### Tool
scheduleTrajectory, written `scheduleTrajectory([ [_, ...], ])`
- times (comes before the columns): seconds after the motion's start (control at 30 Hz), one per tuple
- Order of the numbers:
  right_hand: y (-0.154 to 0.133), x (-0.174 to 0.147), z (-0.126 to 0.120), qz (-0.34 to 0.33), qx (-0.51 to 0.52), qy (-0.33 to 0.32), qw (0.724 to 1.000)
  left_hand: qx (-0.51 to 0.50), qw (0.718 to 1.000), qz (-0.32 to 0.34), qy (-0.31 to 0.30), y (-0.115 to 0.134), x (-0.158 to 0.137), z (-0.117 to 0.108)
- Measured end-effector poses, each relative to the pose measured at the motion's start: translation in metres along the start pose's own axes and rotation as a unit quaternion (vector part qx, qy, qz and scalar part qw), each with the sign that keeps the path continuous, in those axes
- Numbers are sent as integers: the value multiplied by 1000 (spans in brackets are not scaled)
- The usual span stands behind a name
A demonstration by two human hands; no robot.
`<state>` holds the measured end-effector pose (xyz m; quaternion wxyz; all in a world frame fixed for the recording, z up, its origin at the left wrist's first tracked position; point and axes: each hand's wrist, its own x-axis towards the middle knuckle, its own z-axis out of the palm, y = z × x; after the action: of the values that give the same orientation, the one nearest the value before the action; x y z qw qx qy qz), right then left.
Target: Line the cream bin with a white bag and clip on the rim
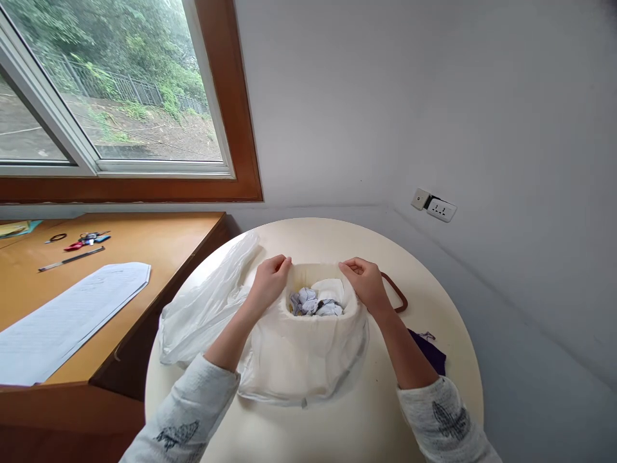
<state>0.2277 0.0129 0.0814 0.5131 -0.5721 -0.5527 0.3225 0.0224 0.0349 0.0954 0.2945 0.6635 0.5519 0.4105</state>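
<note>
Sleeves (pixel 450 415), two: pale grey, a dark printed motif on each.
Table (pixel 357 427): round, cream, smooth-topped, set near the wall.
Bin (pixel 312 274): small, upright, at about the middle of the table; covered by a thin white bag (pixel 296 376) that folds over the rim and hangs loosely outside it.
Paper (pixel 308 301): white, crumpled, several pieces, inside the bin.
Left hand (pixel 270 278): at the rim's left far corner, thumb and fingers pinching the bag.
Right hand (pixel 367 281): at the right far corner, likewise pinching the bag.
Cloth (pixel 430 352): dark purple, partly hidden by the right forearm.
Loose bag (pixel 207 305): white plastic, rumpled, on the table's left side.
Loop (pixel 402 299): brown, rigid-looking, just beyond the right hand.
Desk (pixel 180 241): orange-brown wood, to the left; bears written sheets (pixel 81 315), a pen (pixel 72 258), keys (pixel 90 239) and a black ring (pixel 58 237).
Wall (pixel 328 128): plain, pale grey; socket (pixel 441 209) at right.
Window (pixel 231 122): brown surround, sliding panes; outside, a fence (pixel 139 90) and green trees (pixel 135 38).
</note>
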Motion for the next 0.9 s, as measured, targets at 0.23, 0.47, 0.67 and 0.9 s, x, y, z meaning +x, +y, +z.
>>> scheduleTrajectory([
  [0.23, -2, -5, -6, -37, -122, 17, 992, 1, 999, -4, -32, -9, 2, -6],
  [0.47, 0, -3, -7, -67, -102, -20, 992, -29, 998, 3, -62, -17, 3, -8],
  [0.67, 2, -6, -8, -75, -80, -16, 994, -35, 999, 11, -22, -14, -6, -9],
  [0.9, 2, -11, -14, -47, -66, -20, 997, -35, 999, 17, -4, -20, -11, -21],
])
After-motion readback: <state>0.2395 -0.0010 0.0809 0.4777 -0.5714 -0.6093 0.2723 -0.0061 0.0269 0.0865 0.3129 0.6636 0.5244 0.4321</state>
